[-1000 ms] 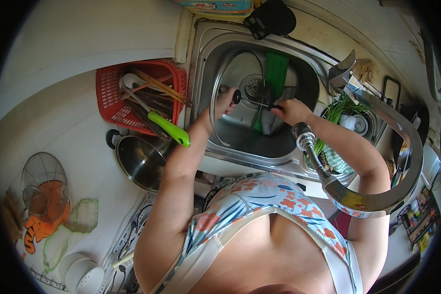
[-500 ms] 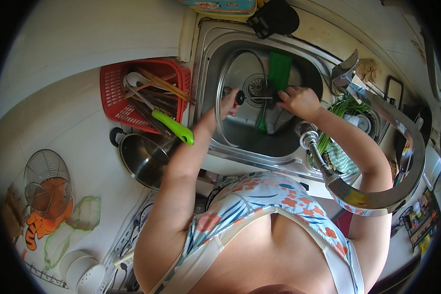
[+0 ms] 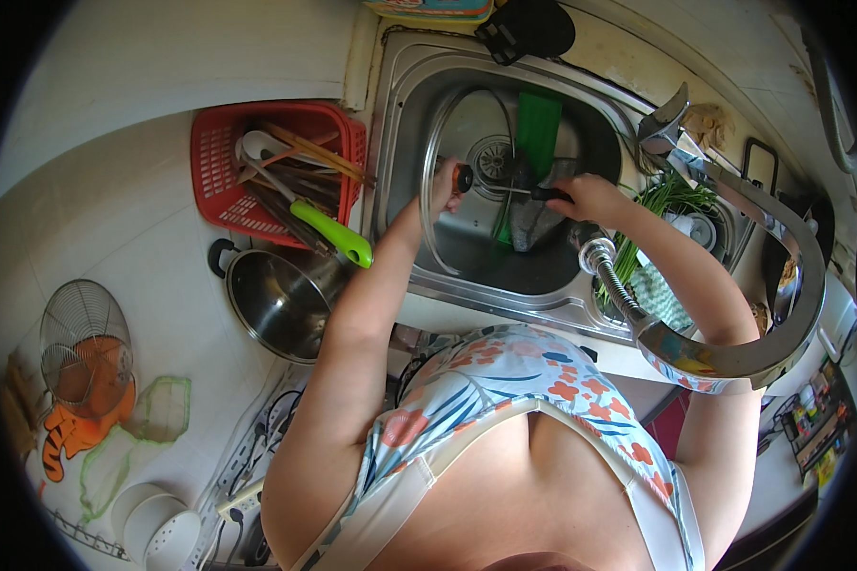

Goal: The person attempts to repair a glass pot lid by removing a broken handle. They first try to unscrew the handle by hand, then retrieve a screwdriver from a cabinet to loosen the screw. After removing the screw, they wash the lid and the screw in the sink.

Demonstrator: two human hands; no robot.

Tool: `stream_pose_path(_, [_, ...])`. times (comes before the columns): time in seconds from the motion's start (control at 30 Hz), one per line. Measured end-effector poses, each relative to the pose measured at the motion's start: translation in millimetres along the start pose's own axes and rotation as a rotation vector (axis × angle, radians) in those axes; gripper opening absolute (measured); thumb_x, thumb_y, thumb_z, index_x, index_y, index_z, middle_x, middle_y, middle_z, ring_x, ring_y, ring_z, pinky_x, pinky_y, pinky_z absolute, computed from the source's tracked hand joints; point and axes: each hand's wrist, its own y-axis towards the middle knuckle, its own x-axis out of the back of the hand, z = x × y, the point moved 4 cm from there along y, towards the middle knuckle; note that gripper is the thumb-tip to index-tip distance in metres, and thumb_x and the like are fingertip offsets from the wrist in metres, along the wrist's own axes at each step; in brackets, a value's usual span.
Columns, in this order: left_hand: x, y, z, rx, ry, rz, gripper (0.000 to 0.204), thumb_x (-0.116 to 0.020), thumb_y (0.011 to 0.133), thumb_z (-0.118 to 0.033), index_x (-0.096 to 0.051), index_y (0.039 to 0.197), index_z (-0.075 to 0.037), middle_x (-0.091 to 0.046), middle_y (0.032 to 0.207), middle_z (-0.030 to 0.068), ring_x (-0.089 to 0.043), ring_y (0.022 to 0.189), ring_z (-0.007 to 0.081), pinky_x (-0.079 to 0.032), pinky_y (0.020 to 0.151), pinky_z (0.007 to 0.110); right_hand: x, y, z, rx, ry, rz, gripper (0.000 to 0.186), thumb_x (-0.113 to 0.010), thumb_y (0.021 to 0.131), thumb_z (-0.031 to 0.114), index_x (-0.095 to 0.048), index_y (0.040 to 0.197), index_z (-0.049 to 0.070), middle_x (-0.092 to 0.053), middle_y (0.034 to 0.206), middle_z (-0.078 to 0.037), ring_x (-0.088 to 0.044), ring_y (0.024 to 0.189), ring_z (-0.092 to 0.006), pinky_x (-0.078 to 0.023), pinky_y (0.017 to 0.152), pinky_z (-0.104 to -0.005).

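Observation:
My left hand is closed around a dark round-ended object with an orange part, over the left side of the steel sink. My right hand grips the black handle of a thin metal-shafted tool. Its shaft points left toward my left hand; whether it touches the object there I cannot tell. Below it in the basin lie a long green strip and a grey textured piece, whose kind I cannot make out. A clear looping hose passes beside my left hand.
A large chrome faucet curves over my right forearm. Green stalks fill a bowl area right of the basin. Left of the sink stand a red utensil basket, with a green-handled utensil jutting out, and a steel pot.
My right hand has shifted slightly right and down, and the black handle now shows in it. The object in my left hand has turned, showing orange. The whole view has shifted slightly.

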Motion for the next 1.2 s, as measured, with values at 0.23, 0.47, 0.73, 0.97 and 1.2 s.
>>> stream_pose_path(0.23, [8, -3, 3, 0.054, -0.087, -0.172, 0.048, -0.035, 0.089, -0.055, -0.051, 0.073, -0.012, -0.049, 0.057, 0.0028, -0.044, 0.042, 0.0122, -0.04, 0.042, 0.028, -6, -5, 4, -0.15, -0.026, -0.113, 0.041, -0.06, 0.083, 0.04, -0.059, 0.103, 0.004, -0.065, 0.082, -0.02, -0.064, 0.075, -0.034, -0.051, 0.064, -0.0425])
stream_pose_path(0.47, [-1, 6, 6, 0.076, -0.111, -0.143, 0.044, -0.039, 0.087, -0.052, -0.054, 0.08, -0.011, -0.056, 0.064, 0.006, -0.05, 0.048, 0.0144, -0.046, 0.047, 0.031, -32, -18, 15, -0.522, 0.627, -0.025, 0.044, -0.062, 0.082, 0.026, -0.049, 0.115, 0.0, -0.064, 0.082, -0.018, -0.064, 0.069, -0.0251, -0.052, 0.062, -0.0344])
stream_pose_path(0.73, [-16, 11, 17, 0.052, -0.287, -0.043, 0.027, -0.047, 0.091, -0.043, -0.055, 0.091, -0.017, -0.058, 0.065, 0.0065, -0.058, 0.051, 0.0203, -0.052, 0.049, 0.038, -86, -33, 82, -0.321, 0.965, -0.217, 0.033, -0.058, 0.077, 0.004, -0.051, 0.11, 0.005, -0.051, 0.077, -0.003, -0.049, 0.064, -0.0091, -0.045, 0.059, -0.0227])
stream_pose_path(0.97, [-46, -26, 5, -0.19, -0.438, -0.171, 0.027, -0.044, 0.092, -0.04, -0.054, 0.096, -0.015, -0.057, 0.069, 0.0061, -0.057, 0.051, 0.0206, -0.051, 0.05, 0.038, -50, -77, 150, 0.071, 0.658, -0.667, 0.044, -0.063, 0.071, 0.003, -0.051, 0.113, 0.002, -0.053, 0.101, -0.011, -0.055, 0.084, -0.0224, -0.044, 0.079, -0.0302])
stream_pose_path(1.2, [-74, -94, -7, -0.215, -0.376, -0.171, 0.043, -0.037, 0.091, -0.049, -0.054, 0.078, -0.011, -0.055, 0.06, 0.0051, -0.055, 0.049, 0.0201, -0.049, 0.05, 0.035, -33, -101, 190, -0.129, 0.403, -0.703, 0.038, -0.073, 0.063, 0.013, -0.055, 0.096, 0.004, -0.059, 0.081, -0.015, -0.059, 0.079, -0.0347, -0.048, 0.068, -0.0385])
